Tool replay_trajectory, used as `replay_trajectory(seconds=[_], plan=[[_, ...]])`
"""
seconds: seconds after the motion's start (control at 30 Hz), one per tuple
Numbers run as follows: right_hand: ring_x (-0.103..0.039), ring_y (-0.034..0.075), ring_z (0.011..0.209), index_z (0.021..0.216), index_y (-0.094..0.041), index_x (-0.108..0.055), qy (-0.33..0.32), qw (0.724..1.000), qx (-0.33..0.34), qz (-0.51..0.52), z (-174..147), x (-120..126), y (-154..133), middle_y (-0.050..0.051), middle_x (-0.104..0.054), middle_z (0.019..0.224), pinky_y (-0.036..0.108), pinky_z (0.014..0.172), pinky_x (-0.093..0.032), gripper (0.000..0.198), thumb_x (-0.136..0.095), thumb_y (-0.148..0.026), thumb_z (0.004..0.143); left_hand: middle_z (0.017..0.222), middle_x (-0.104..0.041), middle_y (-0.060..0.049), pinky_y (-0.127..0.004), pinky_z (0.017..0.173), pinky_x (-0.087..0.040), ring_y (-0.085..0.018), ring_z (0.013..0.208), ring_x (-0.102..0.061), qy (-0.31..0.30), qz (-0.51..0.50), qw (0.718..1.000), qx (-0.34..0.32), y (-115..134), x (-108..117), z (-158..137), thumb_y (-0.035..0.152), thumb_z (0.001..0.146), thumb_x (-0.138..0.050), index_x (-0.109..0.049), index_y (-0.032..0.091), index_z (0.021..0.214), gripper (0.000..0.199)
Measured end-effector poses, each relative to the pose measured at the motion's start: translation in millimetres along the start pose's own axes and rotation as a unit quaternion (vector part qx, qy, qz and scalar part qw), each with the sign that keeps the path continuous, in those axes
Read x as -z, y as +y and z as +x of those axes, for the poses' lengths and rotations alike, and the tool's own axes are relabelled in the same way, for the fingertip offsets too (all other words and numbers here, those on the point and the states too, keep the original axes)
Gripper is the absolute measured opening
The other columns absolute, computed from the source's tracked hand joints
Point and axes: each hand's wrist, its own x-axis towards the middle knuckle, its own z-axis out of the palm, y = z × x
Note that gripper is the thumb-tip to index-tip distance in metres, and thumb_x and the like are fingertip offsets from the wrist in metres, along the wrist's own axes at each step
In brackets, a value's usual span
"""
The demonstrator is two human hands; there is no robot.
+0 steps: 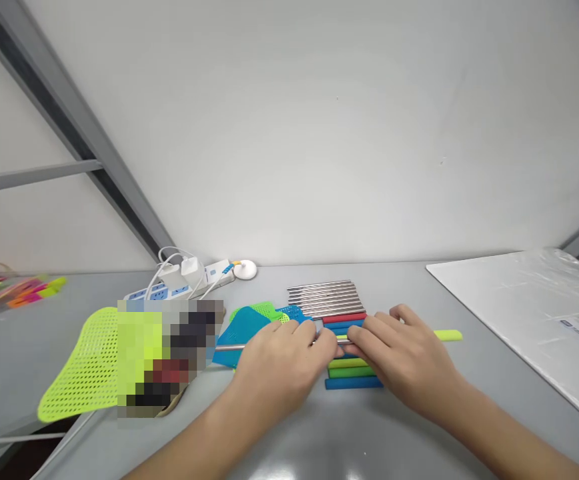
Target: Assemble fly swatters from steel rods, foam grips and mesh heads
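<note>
Both hands are closed on one fly swatter, held level across the table. Its yellow-green mesh head (87, 367) extends to the left. My left hand (284, 360) wraps its thin metal rod (229, 348). Close by on the right, my right hand (402, 350) grips the yellow-green handle (448, 335), whose end sticks out past the fingers. Under and behind the hands lie several coloured handle tubes (354, 383) in blue, green, yellow and red. Several metal rods (325, 299) rest side by side beyond them. Blue and green swatter heads (247, 327) are piled behind my left hand.
A power strip (159, 293) with white plugs and cables stands at the back left, near a round white object (245, 269). A pixelated patch hides an item left of centre. A white wrapped sheet (534, 313) covers the right side. Bright coloured pieces (9, 293) lie far left.
</note>
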Motion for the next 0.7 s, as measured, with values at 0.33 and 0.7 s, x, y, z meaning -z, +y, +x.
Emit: replay_trajectory(seconds=[0.33, 0.7], plan=[[-0.037, 0.012, 0.057, 0.082, -0.019, -0.058, -0.04, 0.999, 0.004, -0.034, -15, 15, 32, -0.003, -0.048, 0.063, 0.032, 0.065, -0.023, 0.022, -0.046, -0.024, 0.1, 0.062, -0.055, 0.002, -0.031, 0.052, -0.031, -0.016, 0.055, -0.053, -0.018, 0.026, 0.999, -0.037, -42, 10, -13, 0.031, 0.1, -0.042, -0.056, 0.021, 0.074, 0.031], [-0.04, 0.011, 0.055, 0.081, -0.02, -0.055, -0.048, 0.993, 0.001, -0.109, -69, 32, 78, -0.005, -0.05, 0.063, 0.031, 0.072, -0.03, 0.021, -0.047, -0.022, 0.099, 0.062, -0.054, 0.003, -0.03, 0.059, -0.033, -0.014, 0.059, -0.05, 0.015, 0.067, 0.995, -0.074, -86, 9, -40, 0.027, 0.098, -0.05, -0.057, 0.021, 0.074, 0.026]])
